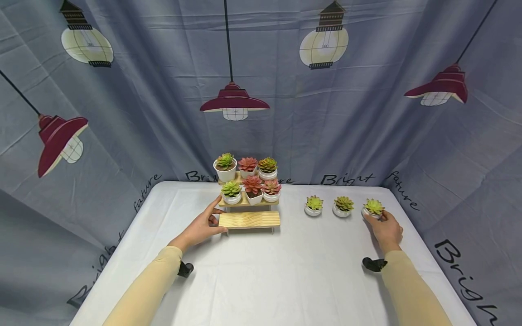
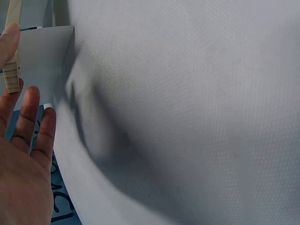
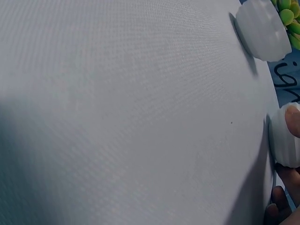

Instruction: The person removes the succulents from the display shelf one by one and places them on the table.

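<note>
A stepped plant stand (image 1: 249,219) with light wooden boards stands at the back of the table. My left hand (image 1: 204,225) holds its left end, thumb at the front of the lowest board and index finger reaching up beside the middle one. In the left wrist view, the thumb lies against the wooden board (image 2: 13,77), and the other fingers are fairly straight. My right hand (image 1: 387,232) grips the rightmost potted succulent (image 1: 373,207), green in a white pot. The right wrist view has the thumb on that white pot (image 3: 285,140), which sits at the tabletop; its plant is out of frame.
Two more green succulents, one at the left (image 1: 313,205) and one in the middle (image 1: 343,206), stand in a row beside the held one. Several green and red succulents fill the stand's upper two boards. A grey-blue curtain (image 1: 281,136) borders the white table (image 1: 285,276).
</note>
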`<state>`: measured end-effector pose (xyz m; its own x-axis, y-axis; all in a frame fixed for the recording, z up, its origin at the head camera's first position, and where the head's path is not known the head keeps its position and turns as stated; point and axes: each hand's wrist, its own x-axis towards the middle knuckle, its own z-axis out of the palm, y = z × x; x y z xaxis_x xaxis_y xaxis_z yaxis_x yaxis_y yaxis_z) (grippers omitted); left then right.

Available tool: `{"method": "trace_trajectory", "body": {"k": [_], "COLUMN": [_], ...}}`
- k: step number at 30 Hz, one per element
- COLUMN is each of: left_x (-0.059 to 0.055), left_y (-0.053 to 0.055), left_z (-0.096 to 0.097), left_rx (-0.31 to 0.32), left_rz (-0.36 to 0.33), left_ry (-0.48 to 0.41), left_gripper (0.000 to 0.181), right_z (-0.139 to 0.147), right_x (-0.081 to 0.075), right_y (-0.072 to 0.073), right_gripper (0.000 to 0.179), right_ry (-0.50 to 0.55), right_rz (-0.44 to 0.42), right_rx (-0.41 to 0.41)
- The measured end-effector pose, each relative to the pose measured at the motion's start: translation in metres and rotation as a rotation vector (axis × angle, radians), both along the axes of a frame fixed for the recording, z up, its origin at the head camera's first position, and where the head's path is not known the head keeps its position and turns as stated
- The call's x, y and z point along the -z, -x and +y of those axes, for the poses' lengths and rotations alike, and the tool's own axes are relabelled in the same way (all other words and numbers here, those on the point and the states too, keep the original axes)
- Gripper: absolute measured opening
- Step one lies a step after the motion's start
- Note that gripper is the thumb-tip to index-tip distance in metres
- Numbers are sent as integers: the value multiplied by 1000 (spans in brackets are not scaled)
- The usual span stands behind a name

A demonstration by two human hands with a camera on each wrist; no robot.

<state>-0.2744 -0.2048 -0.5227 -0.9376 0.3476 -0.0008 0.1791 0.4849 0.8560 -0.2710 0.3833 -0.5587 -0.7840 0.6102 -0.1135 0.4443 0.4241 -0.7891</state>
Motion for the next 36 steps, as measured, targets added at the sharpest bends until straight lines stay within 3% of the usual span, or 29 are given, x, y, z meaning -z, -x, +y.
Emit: {"method": "trace_trajectory", "body": {"k": [12,19,29,36], "left_x": [0,2,2,4], "left_y": [2,1,2,3], "left_z": [0,-1,0,-2], "left_rx": [6,5,-1,-5], "left_rz": [-6,5,-3,4], "left_ry": [18,10,40,62], "left_gripper": [110,110,111,111], "right_z": [7,13,15,7], "right_x": [4,0,-24,-47], "right_y": [-2,-11,-21,-22], "right_gripper": [84,77,69,68], "right_ry": [-26,-19,-25,4], "right_rz": [2,55,206,301], "right_rx": [-41,-39,78,57]}}
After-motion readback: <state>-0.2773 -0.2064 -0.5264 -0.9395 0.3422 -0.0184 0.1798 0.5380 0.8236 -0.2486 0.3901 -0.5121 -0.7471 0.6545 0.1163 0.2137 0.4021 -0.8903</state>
